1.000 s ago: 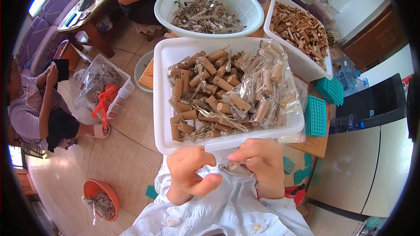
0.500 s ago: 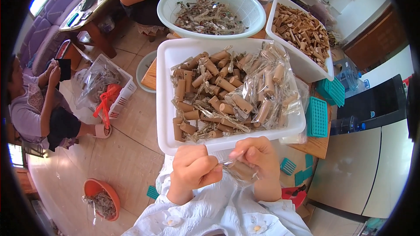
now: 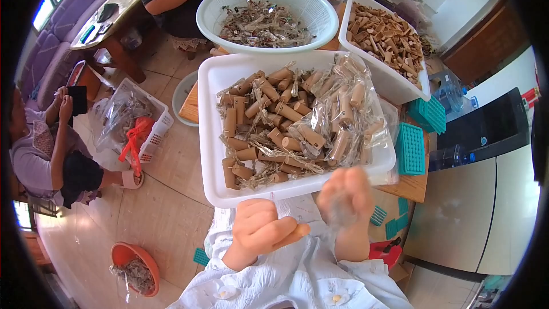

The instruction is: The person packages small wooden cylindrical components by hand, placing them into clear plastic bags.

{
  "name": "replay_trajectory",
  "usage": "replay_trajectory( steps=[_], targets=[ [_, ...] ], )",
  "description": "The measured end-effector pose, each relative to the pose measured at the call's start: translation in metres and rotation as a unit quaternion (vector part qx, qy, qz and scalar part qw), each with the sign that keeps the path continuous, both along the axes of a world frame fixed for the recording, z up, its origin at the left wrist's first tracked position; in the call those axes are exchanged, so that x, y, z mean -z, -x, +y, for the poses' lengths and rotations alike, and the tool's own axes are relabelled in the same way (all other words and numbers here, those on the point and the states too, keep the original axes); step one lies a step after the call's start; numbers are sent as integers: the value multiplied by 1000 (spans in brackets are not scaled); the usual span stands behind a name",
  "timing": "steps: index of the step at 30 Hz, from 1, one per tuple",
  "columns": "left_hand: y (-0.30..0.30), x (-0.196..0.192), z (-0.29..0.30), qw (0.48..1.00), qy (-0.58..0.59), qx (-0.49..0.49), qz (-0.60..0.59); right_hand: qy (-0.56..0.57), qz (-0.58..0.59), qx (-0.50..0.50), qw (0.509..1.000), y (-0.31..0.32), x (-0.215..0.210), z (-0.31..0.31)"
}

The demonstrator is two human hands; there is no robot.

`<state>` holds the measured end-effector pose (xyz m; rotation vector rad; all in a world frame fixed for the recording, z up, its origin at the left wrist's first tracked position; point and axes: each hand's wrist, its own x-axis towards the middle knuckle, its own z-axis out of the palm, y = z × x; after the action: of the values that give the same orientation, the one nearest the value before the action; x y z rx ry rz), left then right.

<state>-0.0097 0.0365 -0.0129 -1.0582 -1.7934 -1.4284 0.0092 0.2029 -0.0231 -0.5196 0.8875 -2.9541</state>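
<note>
Right hand (image 3: pixel 347 189) has drawn away, grip closed round blurred film (image 3: pixel 342 212), apparently freed. Left hand (image 3: pixel 261 226) curled closed, contents hidden.

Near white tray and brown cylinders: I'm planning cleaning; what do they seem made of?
Near white tray: probably smooth plastic, given its rounded rim and sheen. Brown cylinders: matte, perhaps wood or cardboard; their plain surface leaves it open.

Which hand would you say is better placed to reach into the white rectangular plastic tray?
Probably the right hand: in view, it overlaps the tray's near rim farther than the left hand, though a blurred greyish thing shows there.
</note>
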Motion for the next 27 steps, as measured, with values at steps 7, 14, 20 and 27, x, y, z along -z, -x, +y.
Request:
replay_trajectory(
  steps=[7, 14, 20, 27],
  targets=[
    [-11, 14, 5, 965, -192, -43, -175, -287, -25, 344, 894, 28, -57, 53],
    [-14, 9, 7, 976, -163, -58, -129, -622, -5, 349, 701, 101, -73, 84],
    [-10, 11, -4, 977, -181, 30, -106, -795, 64, 428, 425, 58, -78, 114],
    [3, 21, -12, 947, -245, 193, -81, -796, -145, 403, 427, -44, 18, 118]
  ],
)
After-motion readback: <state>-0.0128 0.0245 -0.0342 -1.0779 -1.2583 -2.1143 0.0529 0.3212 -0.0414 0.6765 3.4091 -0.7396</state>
